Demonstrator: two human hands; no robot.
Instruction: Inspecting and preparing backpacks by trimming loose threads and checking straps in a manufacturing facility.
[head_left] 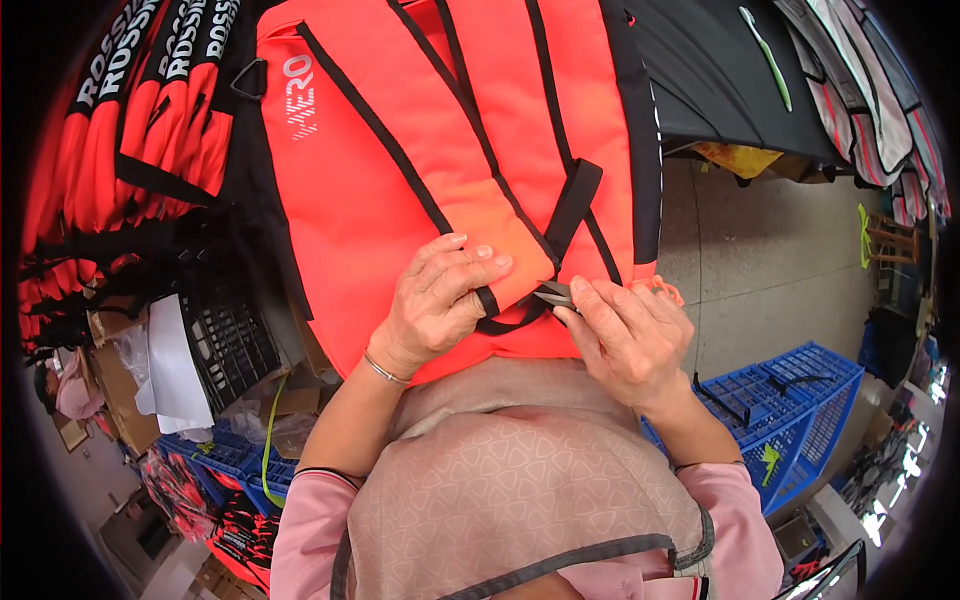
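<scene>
Here, the left hand pinches a strap by the bag's near edge; the right hand, half-hidden, probably metal snips.

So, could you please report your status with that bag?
Left fingers on orange strap; right fingers gripping small metal tool. Red bag strap-side up. Black webbing close to the tool.

Grey tiled floor — black-covered table, bright light at right
</scene>
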